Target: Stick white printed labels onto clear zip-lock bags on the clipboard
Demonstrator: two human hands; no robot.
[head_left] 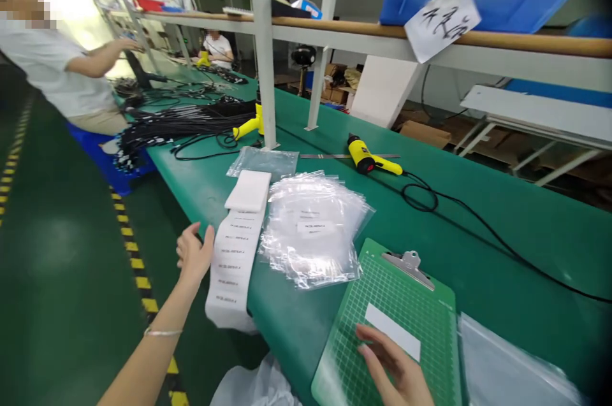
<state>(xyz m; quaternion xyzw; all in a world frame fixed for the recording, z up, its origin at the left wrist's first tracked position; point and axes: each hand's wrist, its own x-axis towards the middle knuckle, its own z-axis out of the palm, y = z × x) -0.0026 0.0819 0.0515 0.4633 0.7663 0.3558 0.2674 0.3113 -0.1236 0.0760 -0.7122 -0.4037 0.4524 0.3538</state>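
Observation:
My left hand [194, 256] is beside the strip of printed labels [233, 266], its thumb and fingers apart and nothing between them. The strip runs down over the table's near edge from a folded white stack [248, 190]. My right hand [394, 364] hovers over a green gridded clipboard [344, 329], thumb and forefinger parted and holding nothing I can see. Close to its fingertips, a blank white paper strip [399, 333] lies on the clipboard; whether they touch I cannot tell. Between the hands is a pile of clear zip bags [310, 253], the top one bearing a label [318, 227].
More clear bags lie right of the clipboard [511, 364] and behind the label stack [262, 162]. A yellow heat gun [362, 154] trails a black cord. Black cables [191, 122] are heaped far left near a seated person [52, 68]. A shelf post [262, 43] rises from the table.

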